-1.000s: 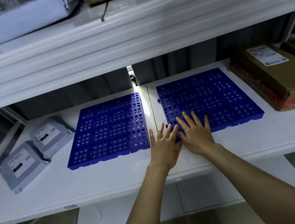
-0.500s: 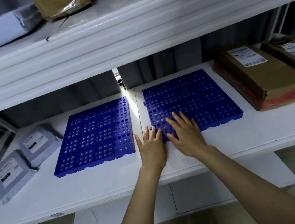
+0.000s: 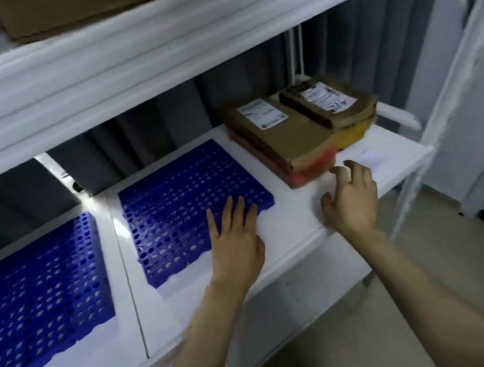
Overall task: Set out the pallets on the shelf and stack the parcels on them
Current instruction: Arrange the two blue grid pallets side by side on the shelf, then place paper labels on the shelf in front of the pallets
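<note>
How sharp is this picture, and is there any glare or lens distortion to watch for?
Head view: motion blur smears everything, so labels on the cardboard parcels are unreadable; head view: bright glare hits the lower shelf by the far corner of the left blue pallet; head view: the wide-angle lens bows the edge of the upper shelf.

Left pallet (image 3: 38,300) cut off; parcel labels (image 3: 264,113) blurred.

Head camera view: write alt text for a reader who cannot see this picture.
A person's left hand rests flat on the right blue pallet, beside the left blue pallet on a white shelf; the right hand hovers open near a brown parcel, with a second parcel beside it.
</note>
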Tool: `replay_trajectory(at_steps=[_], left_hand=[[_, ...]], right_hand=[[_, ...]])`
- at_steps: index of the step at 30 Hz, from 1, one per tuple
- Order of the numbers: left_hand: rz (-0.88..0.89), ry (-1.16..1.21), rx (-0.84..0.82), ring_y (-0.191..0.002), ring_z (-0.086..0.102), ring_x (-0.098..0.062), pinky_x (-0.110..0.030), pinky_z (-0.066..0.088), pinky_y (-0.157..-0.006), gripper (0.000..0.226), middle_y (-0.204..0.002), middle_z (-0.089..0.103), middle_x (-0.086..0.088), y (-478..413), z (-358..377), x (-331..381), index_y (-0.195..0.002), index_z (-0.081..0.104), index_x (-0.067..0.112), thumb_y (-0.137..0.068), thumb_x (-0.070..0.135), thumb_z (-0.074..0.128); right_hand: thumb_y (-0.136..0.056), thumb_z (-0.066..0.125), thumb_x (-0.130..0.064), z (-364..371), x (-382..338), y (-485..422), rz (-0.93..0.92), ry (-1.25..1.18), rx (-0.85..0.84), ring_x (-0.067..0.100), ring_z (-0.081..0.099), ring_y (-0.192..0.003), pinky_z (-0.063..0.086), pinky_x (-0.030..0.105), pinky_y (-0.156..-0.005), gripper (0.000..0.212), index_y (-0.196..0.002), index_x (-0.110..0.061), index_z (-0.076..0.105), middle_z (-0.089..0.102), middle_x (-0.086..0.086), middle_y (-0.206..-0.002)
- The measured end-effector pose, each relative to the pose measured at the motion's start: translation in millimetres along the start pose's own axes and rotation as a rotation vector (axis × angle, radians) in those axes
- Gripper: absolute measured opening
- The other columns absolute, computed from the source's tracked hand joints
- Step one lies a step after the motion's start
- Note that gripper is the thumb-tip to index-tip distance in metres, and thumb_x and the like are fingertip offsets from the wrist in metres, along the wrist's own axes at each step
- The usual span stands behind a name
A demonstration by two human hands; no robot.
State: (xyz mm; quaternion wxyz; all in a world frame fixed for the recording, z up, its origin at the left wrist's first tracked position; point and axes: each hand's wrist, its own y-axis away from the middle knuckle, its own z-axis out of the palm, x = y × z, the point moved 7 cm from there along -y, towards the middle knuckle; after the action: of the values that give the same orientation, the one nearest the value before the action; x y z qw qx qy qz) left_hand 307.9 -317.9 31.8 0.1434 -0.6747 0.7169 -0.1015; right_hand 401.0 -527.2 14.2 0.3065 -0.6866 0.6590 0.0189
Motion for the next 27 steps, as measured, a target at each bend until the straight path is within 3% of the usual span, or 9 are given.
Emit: replay_trajectory(at_steps=[4, 7, 10, 14, 17, 21, 27], left_hand=[[0.072, -0.015, -0.012, -0.132, 0.043, -0.032, -0.059, 0.017, -0.112, 0.066, -0.137, 0.053, -0.012, -8, 6, 21, -0.132, 0.054, 0.012, -0.069, 0.020, 0.072], [0.097, -0.048, -0.031, -0.132, 0.044, -0.032, -0.057, 0.017, -0.114, 0.066, -0.137, 0.053, -0.011, -9, 9, 28, -0.132, 0.055, 0.012, -0.069, 0.022, 0.073], [0.090, -0.064, -0.033, -0.130, 0.047, -0.032, -0.059, 0.023, -0.111, 0.067, -0.134, 0.056, -0.011, -9, 9, 29, -0.130, 0.057, 0.011, -0.067, 0.023, 0.075], [0.078, -0.041, -0.027, -0.130, 0.047, -0.032, -0.059, 0.025, -0.110, 0.066, -0.132, 0.057, -0.012, -6, 6, 30, -0.130, 0.056, 0.009, -0.068, 0.022, 0.075], [0.082, -0.021, 0.011, -0.127, 0.050, -0.033, -0.061, 0.029, -0.108, 0.064, -0.129, 0.059, -0.012, -3, 0, 35, -0.128, 0.057, 0.008, -0.068, 0.022, 0.076], [0.072, 0.012, 0.037, -0.124, 0.053, -0.033, -0.060, 0.031, -0.106, 0.063, -0.126, 0.061, -0.012, -1, -6, 40, -0.126, 0.058, 0.007, -0.068, 0.022, 0.077], [0.037, 0.129, -0.006, -0.122, 0.054, -0.034, -0.057, 0.037, -0.104, 0.063, -0.125, 0.062, -0.013, 0, -8, 43, -0.126, 0.057, 0.005, -0.068, 0.018, 0.078]], right_hand=[[-0.088, 0.059, -0.033, 14, 47, -25, 0.144, 0.164, -0.234, 0.035, 0.025, -0.142, 0.022, 0.048, -0.116, 0.065, -0.144, -0.009, 0.034, 0.028, 0.018, -0.154], [-0.094, 0.048, -0.042, 23, 57, -29, 0.166, 0.203, -0.312, 0.031, 0.035, -0.136, 0.023, 0.050, -0.115, 0.060, -0.144, -0.012, 0.034, 0.042, 0.013, -0.145], [-0.092, 0.050, -0.038, 17, 54, -31, 0.137, 0.230, -0.193, 0.032, 0.054, -0.115, 0.033, 0.046, -0.107, 0.045, -0.130, -0.013, 0.051, 0.062, 0.013, -0.121], [-0.090, 0.048, -0.020, 17, 44, -31, 0.086, 0.286, -0.133, 0.032, 0.061, -0.095, 0.043, 0.038, -0.088, 0.027, -0.107, -0.009, 0.067, 0.070, 0.013, -0.096], [-0.092, 0.046, -0.012, 21, 41, -32, 0.032, 0.327, -0.161, 0.033, 0.063, -0.091, 0.045, 0.035, -0.077, 0.027, -0.112, -0.006, 0.063, 0.070, 0.014, -0.095], [-0.094, 0.047, -0.016, 17, 49, -37, 0.080, 0.232, -0.126, 0.037, 0.064, -0.089, 0.046, 0.037, -0.072, 0.030, -0.121, -0.011, 0.057, 0.069, 0.019, -0.096], [-0.080, 0.061, -0.007, 12, 49, -30, 0.111, -0.055, 0.054, 0.037, 0.063, -0.087, 0.049, 0.038, -0.069, 0.022, -0.098, -0.009, 0.074, 0.069, 0.016, -0.088]])
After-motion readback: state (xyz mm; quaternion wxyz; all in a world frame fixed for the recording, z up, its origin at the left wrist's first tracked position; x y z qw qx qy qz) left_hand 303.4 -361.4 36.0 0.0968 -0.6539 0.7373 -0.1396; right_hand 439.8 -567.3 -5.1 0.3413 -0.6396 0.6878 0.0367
